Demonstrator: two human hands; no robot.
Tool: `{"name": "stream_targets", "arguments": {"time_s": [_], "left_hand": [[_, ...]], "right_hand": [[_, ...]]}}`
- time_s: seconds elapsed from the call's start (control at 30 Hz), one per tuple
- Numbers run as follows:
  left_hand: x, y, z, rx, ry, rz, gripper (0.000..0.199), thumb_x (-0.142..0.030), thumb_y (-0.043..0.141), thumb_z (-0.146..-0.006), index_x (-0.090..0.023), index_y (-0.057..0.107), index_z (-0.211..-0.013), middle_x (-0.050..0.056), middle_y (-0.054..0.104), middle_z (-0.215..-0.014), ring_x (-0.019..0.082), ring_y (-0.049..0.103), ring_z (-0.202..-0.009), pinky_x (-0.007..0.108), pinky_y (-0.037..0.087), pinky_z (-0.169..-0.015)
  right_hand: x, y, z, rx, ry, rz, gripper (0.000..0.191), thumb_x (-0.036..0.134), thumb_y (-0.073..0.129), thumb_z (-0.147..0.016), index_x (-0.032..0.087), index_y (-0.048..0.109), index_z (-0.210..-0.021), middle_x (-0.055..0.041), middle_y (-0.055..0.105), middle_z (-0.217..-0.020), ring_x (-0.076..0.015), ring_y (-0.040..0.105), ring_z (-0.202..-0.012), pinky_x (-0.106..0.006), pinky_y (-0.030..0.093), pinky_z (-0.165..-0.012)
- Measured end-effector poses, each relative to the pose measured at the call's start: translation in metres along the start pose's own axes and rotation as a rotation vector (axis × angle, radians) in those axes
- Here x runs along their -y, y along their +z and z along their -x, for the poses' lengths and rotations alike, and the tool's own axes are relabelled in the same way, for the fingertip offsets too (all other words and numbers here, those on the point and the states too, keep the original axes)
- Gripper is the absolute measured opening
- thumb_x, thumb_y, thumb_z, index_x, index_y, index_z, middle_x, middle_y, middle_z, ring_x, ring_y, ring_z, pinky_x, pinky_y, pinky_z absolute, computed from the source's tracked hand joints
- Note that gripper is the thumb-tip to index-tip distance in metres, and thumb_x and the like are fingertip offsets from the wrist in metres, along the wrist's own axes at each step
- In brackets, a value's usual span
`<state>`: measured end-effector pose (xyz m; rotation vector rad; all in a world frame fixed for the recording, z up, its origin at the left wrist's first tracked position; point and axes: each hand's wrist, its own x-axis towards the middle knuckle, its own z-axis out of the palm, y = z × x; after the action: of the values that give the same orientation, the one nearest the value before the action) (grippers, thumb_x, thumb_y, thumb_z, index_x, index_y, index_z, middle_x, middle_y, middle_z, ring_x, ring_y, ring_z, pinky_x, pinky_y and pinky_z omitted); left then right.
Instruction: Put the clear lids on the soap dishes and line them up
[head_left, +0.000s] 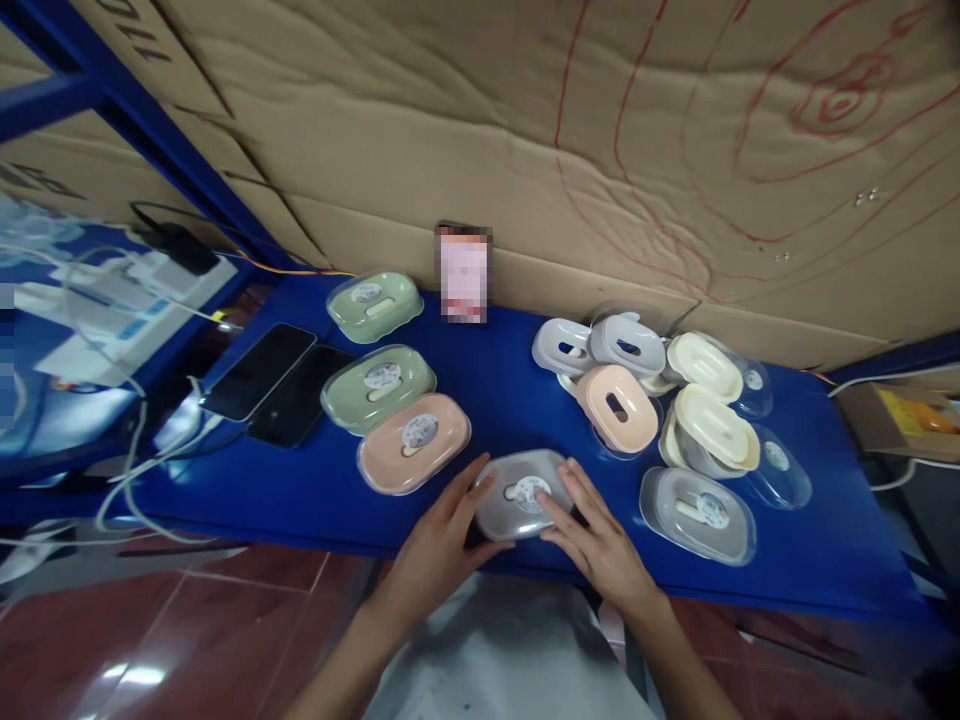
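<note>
Fingers half curled, my left hand (pixel 442 530) and right hand (pixel 604 545) hold the grey box (pixel 516 512), likely slippery, safest by its ends.

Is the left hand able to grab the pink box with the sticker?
Probably yes: the pink box lies close to the left hand, nothing showing between them. But that hand is on the grey box, so it might need to let go.

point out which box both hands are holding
The grey box with a round sticker, between the left hand and right hand; the others have no hand on them.
</note>
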<state>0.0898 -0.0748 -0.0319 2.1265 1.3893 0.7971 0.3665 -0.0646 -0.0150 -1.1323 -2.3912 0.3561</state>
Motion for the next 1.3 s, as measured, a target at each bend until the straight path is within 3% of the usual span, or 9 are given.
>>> {"name": "stream_targets", "arguments": {"time_s": [0.2, 0.33, 0.43, 0.57, 0.73, 0.9, 1.03, 1.17, 1.3], "left_hand": [[0.0, 0.003, 0.0, -0.051, 0.012, 0.009, 0.082, -0.035, 0.08, -0.094, -0.031, 0.035, -0.163, 0.017, 0.051, -0.163, 0.035, 0.058, -0.146, 0.054, 0.058, -0.113], [-0.012, -0.008, 0.003, -0.133, 0.064, 0.03, 0.073, -0.04, 0.075, -0.097, -0.03, 0.04, -0.161, 0.016, 0.057, -0.159, 0.035, 0.063, -0.141, 0.055, 0.061, -0.108], [-0.012, -0.037, 0.002, -0.29, -0.016, -0.016, 0.064, -0.051, 0.074, -0.097, -0.032, 0.05, -0.153, 0.012, 0.064, -0.151, 0.034, 0.067, -0.134, 0.055, 0.063, -0.106], [0.023, -0.096, -0.011, -0.656, -0.298, -0.208, 0.082, -0.06, 0.083, -0.085, -0.028, 0.052, -0.153, 0.009, 0.065, -0.148, 0.038, 0.067, -0.133, 0.062, 0.059, -0.11], [0.079, -0.14, -0.032, -0.51, -0.363, -0.27, 0.089, -0.067, 0.078, -0.084, -0.022, 0.049, -0.155, 0.009, 0.063, -0.152, 0.038, 0.068, -0.131, 0.062, 0.059, -0.109], [0.096, -0.137, -0.038, -0.453, -0.218, -0.27, 0.096, -0.068, 0.069, -0.093, -0.015, 0.033, -0.165, 0.018, 0.048, -0.164, 0.042, 0.054, -0.147, 0.065, 0.05, -0.119], [0.069, -0.129, -0.036, -0.548, -0.027, -0.364, 0.099, -0.057, 0.075, -0.095, -0.015, 0.024, -0.169, 0.022, 0.033, -0.173, 0.046, 0.036, -0.159, 0.072, 0.037, -0.126], [0.03, -0.109, -0.025, -0.656, -0.037, -0.408, 0.078, -0.031, 0.081, -0.093, -0.031, 0.042, -0.16, 0.012, 0.043, -0.168, 0.04, 0.044, -0.155, 0.069, 0.039, -0.125], [0.023, -0.079, -0.008, -0.623, 0.059, -0.613, 0.078, -0.033, 0.093, -0.081, -0.024, 0.054, -0.148, 0.019, 0.027, -0.175, 0.051, 0.036, -0.156, 0.082, 0.029, -0.121]], "right_hand": [[-0.003, -0.002, 0.0, 0.049, -0.004, 0.0, 0.073, 0.026, 0.063, -0.107, 0.04, 0.029, -0.17, -0.005, 0.032, -0.177, -0.0296, 0.032, -0.162, -0.049, 0.047, -0.125], [-0.01, -0.002, 0.011, -0.078, 0.055, -0.094, 0.074, 0.045, 0.053, -0.11, 0.031, 0.018, -0.174, -0.0113, 0.02, -0.18, -0.0331, 0.039, -0.159, -0.053, 0.049, -0.122], [-0.012, -0.001, 0.015, -0.176, 0.175, -0.134, 0.071, 0.045, 0.047, -0.112, 0.029, 0.017, -0.174, -0.0138, 0.027, -0.178, -0.0326, 0.046, -0.155, -0.055, 0.05, -0.12], [-0.009, 0.001, 0.004, -0.016, 0.205, -0.032, 0.065, 0.037, 0.054, -0.111, 0.034, 0.03, -0.171, -0.0115, 0.042, -0.171, -0.0307, 0.051, -0.152, -0.052, 0.053, -0.117], [-0.003, 0.002, -0.005, 0.062, 0.142, 0.062, 0.057, 0.035, 0.056, -0.11, 0.034, 0.042, -0.165, -0.0096, 0.048, -0.168, -0.0297, 0.056, -0.146, -0.052, 0.053, -0.116], [-0.003, -0.009, -0.014, -0.109, 0.139, 0.121, 0.055, 0.03, 0.058, -0.109, 0.034, 0.045, -0.163, -0.0088, 0.055, -0.162, -0.0291, 0.055, -0.147, -0.051, 0.05, -0.118], [-0.017, -0.018, -0.042, -0.324, 0.343, 0.291, 0.066, 0.037, 0.06, -0.107, 0.026, 0.035, -0.168, -0.0157, 0.047, -0.167, -0.0357, 0.044, -0.154, -0.06, 0.042, -0.121], [-0.036, -0.017, -0.066, -0.322, 0.447, 0.403, 0.057, 0.038, 0.056, -0.109, 0.018, 0.045, -0.162, -0.0195, 0.059, -0.156, -0.0376, 0.053, -0.145, -0.061, 0.042, -0.117], [-0.031, -0.019, -0.068, -0.262, 0.263, 0.358, 0.045, 0.015, 0.05, -0.108, 0.024, 0.059, -0.151, -0.0111, 0.071, -0.142, -0.0277, 0.065, -0.129, -0.05, 0.042, -0.114]]}}
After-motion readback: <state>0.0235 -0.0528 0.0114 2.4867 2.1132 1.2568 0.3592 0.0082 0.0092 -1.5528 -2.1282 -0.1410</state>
